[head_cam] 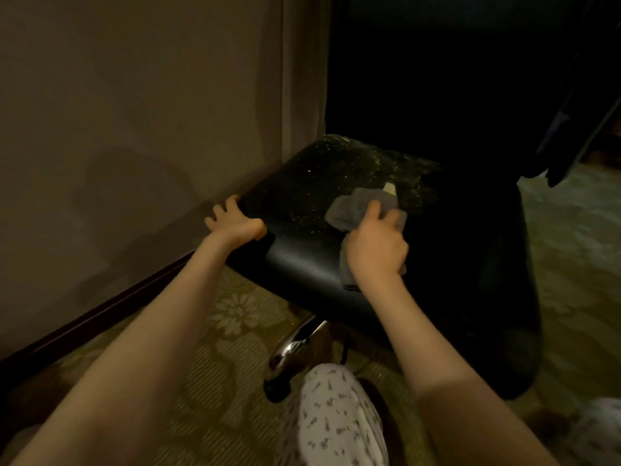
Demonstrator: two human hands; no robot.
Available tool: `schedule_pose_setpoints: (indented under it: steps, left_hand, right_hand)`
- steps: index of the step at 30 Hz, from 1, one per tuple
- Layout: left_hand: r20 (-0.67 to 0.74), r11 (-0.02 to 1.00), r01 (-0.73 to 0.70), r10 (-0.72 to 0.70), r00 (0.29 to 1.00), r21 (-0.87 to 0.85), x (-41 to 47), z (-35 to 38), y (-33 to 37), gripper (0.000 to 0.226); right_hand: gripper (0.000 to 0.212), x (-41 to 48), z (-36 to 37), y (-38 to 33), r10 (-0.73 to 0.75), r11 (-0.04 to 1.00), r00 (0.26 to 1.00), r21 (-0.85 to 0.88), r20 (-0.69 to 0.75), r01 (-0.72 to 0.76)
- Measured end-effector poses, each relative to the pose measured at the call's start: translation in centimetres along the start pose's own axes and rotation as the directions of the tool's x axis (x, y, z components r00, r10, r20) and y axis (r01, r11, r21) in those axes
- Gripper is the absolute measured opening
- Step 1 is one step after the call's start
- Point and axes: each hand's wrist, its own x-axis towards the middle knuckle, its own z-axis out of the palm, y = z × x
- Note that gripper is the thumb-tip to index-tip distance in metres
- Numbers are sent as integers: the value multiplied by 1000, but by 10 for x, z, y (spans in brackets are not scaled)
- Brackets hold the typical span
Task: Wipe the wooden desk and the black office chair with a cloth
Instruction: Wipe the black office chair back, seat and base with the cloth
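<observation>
1. The black office chair (302, 210) stands close to the wall (134, 112). The left edge of its seat is near the wall, with only a narrow strip of floor between them.
2. The left hand (235, 225) grips the seat's near-left corner. Its fingers curl over the edge on the wall side and the thumb rests on the front lip.
3. The right hand (378, 247) holds the grey cloth (351, 210), fingers curled over it, pressing it onto the seat right of centre and close to the front edge. Part of the cloth bunches out ahead of the fingers, and a fold trails back under the wrist to the seat's front edge.
4. The seat surface ahead and left of the cloth is bare and speckled with pale flecks.
5. The far side of the seat fades into deep shadow. The dark mass there is probably the chair's back, but its outline cannot be made out.
6. A dark baseboard (100, 314) runs along the foot of the wall, above the patterned carpet (208, 381).
7. Under the seat, a chrome leg (299, 341) slopes down to a black caster (277, 390), which is just beside the person's knee (332, 415) in printed fabric.
8. To the right of the chair, open carpet stretches away.
</observation>
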Motion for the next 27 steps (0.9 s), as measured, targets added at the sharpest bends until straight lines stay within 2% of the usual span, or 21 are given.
schedule_pose_setpoints:
  steps: [4, 8, 11, 13, 15, 18, 20, 27]
  left_hand:
    - [48, 998, 15, -12, 999, -68, -2, -12, -7, 88]
    - [22, 969, -6, 12, 1000, -247, -5, -17, -21, 92]
    - [29, 907, -24, 39, 999, -420, -9, -23, -35, 85]
    - [45, 866, -10, 38, 998, -501, -8, -27, -44, 83]
    - [30, 874, 9, 7, 1000, -486, -5, -28, -48, 82]
    - [2, 892, 8, -7, 1000, -453, -4, -27, -45, 76]
    - [18, 885, 9, -1, 1000, -465, -4, -24, -46, 74]
    - [-31, 824, -16, -2, 1000, -566, 8, -8, -61, 75]
  right_hand:
    - [44, 1, 19, -65, -115, 986, 990, 130, 77, 104]
    - [48, 15, 19, -109, -210, 916, 949, 386, 234, 107]
    - [42, 23, 7, -113, -205, 857, 969, 503, 141, 108]
    - [43, 31, -4, -105, -157, 868, 988, 477, 4, 136]
    - [49, 38, -7, -94, -147, 917, 987, 363, -70, 162]
    - [56, 34, 10, -87, -142, 984, 987, 121, 77, 132]
    - [53, 27, 29, -92, -156, 988, 983, 19, 97, 155]
    - [42, 26, 46, -135, -226, 969, 971, 123, 80, 215]
